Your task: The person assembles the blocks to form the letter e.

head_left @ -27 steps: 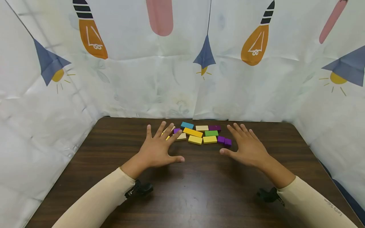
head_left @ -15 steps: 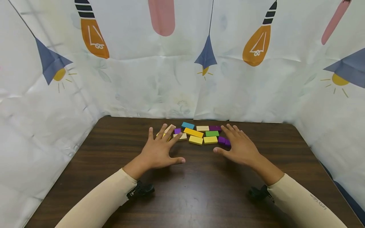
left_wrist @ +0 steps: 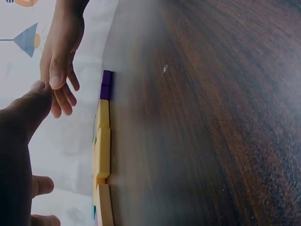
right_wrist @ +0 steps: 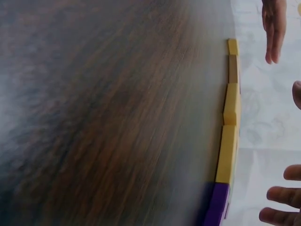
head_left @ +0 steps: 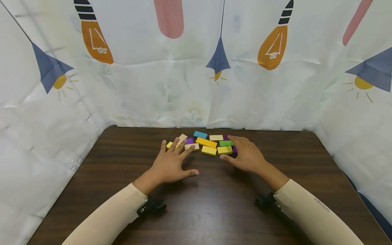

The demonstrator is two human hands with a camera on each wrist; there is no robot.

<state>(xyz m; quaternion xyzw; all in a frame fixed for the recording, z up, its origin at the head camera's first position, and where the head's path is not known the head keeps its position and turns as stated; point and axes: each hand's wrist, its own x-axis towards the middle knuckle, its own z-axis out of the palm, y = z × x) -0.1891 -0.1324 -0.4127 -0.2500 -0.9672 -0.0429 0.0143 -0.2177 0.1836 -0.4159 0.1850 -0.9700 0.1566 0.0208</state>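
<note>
From my head, I see coloured blocks point(head_left: 206, 142) clustered at the middle of the table's point(head_left: 196, 211) far edge, a blue block point(head_left: 200, 135) nearest it. My left hand point(head_left: 169, 166), fingers spread, hangs over the end toward the table's left edge; my right hand point(head_left: 248, 154), fingers extended, partly hides the other end. From my left wrist, purple blocks point(left_wrist: 106, 84) end the row below my raised hands. From my right wrist, my fingers stand apart from the yellow blocks point(right_wrist: 227, 153).

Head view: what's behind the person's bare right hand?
Beyond the right hand, a dark purple rectangular block shows its left end and a small purple block a sliver. Their remainder is covered, as is anything else directly behind.
</note>
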